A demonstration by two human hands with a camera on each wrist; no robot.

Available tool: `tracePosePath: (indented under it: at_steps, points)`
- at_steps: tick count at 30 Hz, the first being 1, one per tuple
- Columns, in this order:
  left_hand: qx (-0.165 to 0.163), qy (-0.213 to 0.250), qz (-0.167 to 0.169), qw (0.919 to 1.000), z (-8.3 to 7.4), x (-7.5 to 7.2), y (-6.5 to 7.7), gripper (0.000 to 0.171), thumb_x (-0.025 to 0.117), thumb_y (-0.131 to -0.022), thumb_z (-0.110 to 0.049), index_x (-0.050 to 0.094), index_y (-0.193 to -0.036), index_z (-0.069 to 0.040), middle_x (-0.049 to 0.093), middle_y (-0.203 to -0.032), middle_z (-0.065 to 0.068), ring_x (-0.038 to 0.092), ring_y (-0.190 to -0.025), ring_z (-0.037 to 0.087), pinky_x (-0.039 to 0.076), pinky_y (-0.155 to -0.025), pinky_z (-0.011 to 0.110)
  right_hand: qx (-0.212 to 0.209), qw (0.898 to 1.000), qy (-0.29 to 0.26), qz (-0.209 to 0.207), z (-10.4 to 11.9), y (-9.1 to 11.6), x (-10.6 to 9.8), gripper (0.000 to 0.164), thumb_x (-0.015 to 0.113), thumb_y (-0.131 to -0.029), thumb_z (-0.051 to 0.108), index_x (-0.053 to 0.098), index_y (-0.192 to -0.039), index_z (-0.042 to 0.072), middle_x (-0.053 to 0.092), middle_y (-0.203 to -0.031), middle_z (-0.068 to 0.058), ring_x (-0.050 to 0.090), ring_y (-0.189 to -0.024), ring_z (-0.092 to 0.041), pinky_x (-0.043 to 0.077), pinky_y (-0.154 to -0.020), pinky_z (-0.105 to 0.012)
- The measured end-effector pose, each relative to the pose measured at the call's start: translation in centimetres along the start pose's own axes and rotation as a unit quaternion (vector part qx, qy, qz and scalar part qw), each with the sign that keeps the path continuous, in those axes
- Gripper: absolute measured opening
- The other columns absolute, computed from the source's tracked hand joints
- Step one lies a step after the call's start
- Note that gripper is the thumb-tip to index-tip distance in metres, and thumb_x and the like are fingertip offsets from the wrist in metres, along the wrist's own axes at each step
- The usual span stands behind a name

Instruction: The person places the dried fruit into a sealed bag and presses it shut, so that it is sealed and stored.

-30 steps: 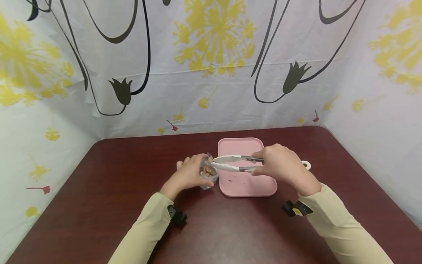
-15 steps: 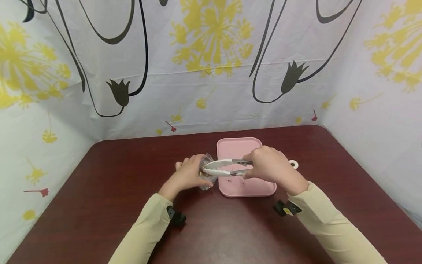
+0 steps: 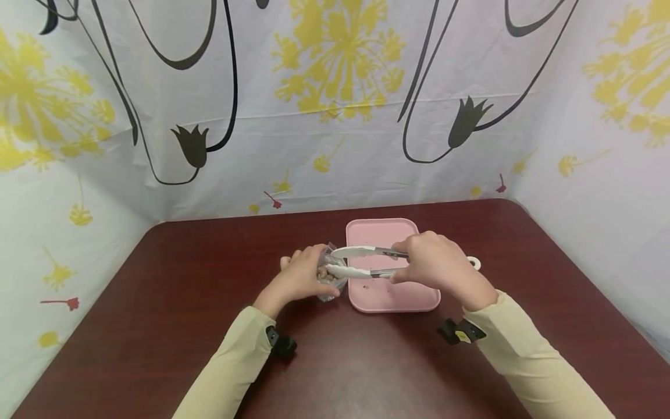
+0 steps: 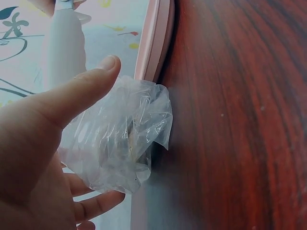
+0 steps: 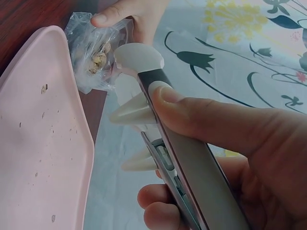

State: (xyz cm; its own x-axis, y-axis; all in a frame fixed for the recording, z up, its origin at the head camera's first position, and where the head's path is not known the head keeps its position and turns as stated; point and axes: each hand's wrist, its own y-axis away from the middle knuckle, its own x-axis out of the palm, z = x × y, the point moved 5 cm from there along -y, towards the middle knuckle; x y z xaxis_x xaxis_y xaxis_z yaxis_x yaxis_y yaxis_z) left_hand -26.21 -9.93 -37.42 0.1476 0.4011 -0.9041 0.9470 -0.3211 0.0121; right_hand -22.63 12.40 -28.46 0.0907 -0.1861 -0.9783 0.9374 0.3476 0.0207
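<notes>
My left hand [image 3: 298, 277] holds a clear plastic bag [image 4: 120, 136] upright on the table, thumb on the near side and fingers round the far side. Small brown pieces [image 5: 99, 61] lie inside; their kind is hard to make out. My right hand [image 3: 439, 265] grips tongs [image 3: 361, 272] with white scalloped heads and metal arms. The heads stand apart over the bag's mouth, the lower one near the brown pieces. Whether it touches them I cannot tell. In the right wrist view, the thumb presses the upper arm of the tongs and fingers curl underneath.
A pink tray [image 3: 392, 299] with a low rim lies just right of the bag, partly under the tongs and right hand. Dark crumbs [image 5: 44, 88] are scattered over it. The dark red table [image 3: 220, 326] meets a flower-patterned cloth [image 3: 251, 157] at the back.
The tongs first moved left and down into the bag with their heads closer together. Since then they have drawn back right and spread apart. The left hand and bag have stayed put.
</notes>
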Motion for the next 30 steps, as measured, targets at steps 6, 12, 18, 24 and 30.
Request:
tracePosePath:
  at_steps: [6,12,18,24,30]
  points:
    - [0.000,-0.001,-0.002,1.0000,-0.1,0.0,0.1,0.096,0.086,-0.061,-0.050,0.043,-0.140,-0.016,0.056,-0.128,0.002,0.047,-0.104,0.023,0.027,-0.079,0.043,-0.008,1.000,-0.006,-0.013,-0.6,0.1,0.0,0.023,0.083,-0.065,0.035,0.065,-0.076,0.024,0.056,-0.061,0.007,0.049,-0.060,-0.015,0.038,-0.054,-0.032]
    - [-0.005,0.003,0.000,1.0000,-0.1,-0.1,0.2,0.096,0.086,-0.061,-0.049,0.042,-0.140,-0.015,0.054,-0.132,0.004,0.046,-0.106,0.025,0.026,-0.080,0.043,-0.007,1.000,-0.009,-0.019,-1.8,0.3,0.4,0.030,0.083,-0.065,0.037,0.063,-0.079,0.019,0.055,-0.062,0.006,0.049,-0.061,-0.016,0.039,-0.056,-0.033]
    - [-0.007,-0.002,0.001,1.0000,0.0,0.0,0.2,0.098,0.086,-0.062,-0.050,0.041,-0.142,-0.015,0.053,-0.133,0.005,0.046,-0.106,0.024,0.026,-0.082,0.043,0.015,0.999,-0.018,-0.021,-3.1,0.6,0.6,0.046,0.082,-0.065,0.039,0.069,-0.101,0.014,0.062,-0.074,0.003,0.054,-0.068,-0.017,0.043,-0.059,-0.036]
    - [-0.008,-0.004,0.002,1.0000,-0.1,-0.1,0.1,0.099,0.085,-0.062,-0.051,0.040,-0.142,-0.015,0.053,-0.134,0.006,0.047,-0.106,0.025,0.026,-0.082,0.044,0.025,0.999,-0.026,-0.029,-4.2,0.9,0.7,0.065,0.081,-0.066,0.040,0.065,-0.120,0.007,0.061,-0.078,0.000,0.054,-0.073,-0.019,0.044,-0.063,-0.038]
    - [-0.010,-0.003,0.000,0.9999,-0.1,-0.1,0.1,0.099,0.086,-0.061,-0.050,0.041,-0.142,-0.015,0.053,-0.134,0.007,0.047,-0.107,0.025,0.026,-0.083,0.044,0.033,0.999,-0.027,-0.031,-5.5,1.0,1.2,0.047,0.081,-0.066,0.040,0.066,-0.099,0.010,0.052,-0.068,0.001,0.048,-0.067,-0.018,0.037,-0.057,-0.034]
